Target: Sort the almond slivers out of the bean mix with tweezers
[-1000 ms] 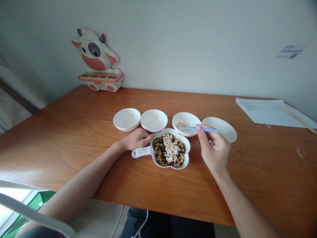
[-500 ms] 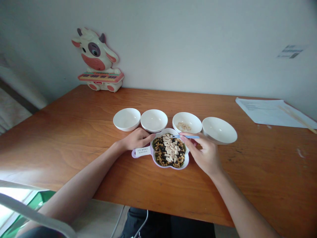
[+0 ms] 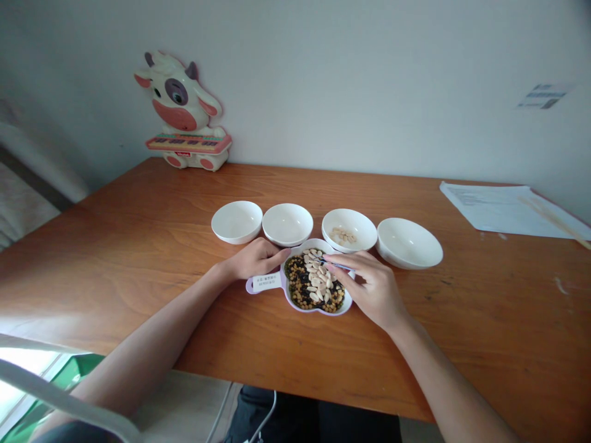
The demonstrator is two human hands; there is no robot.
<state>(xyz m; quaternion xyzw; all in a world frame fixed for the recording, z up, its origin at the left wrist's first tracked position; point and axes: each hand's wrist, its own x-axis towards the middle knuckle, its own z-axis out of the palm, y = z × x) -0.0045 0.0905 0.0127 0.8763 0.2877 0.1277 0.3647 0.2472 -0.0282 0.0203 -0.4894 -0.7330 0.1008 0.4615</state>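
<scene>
My left hand (image 3: 259, 258) is closed on the upper left rim of a white and lilac flower-shaped dish (image 3: 264, 283) with a short labelled handle. Inside the dish lie yellow grains (image 3: 295, 290), dark grains around them and a pile of pale flat seeds (image 3: 318, 286) in the middle. Between the fingers of my right hand (image 3: 372, 286) are slim blue tweezers (image 3: 340, 266). Their tips are down among the pale seeds near the dish's upper edge; whether they grip a seed I cannot tell. Behind the dish, a white bowl (image 3: 331, 239) contains several pale seeds (image 3: 343, 235).
Two white bowls, one at the far left (image 3: 236, 237) and one beside it (image 3: 287, 239), stand in the row, with another (image 3: 415, 261) at its right end. A cow-shaped toy keyboard (image 3: 189, 144) is at the back left. Papers (image 3: 498, 206) lie back right under chopsticks (image 3: 558, 221).
My right hand has moved slightly left and down over the dish, and the tweezers now slant with their tips among the seeds. My left hand and the dish have stayed put.
</scene>
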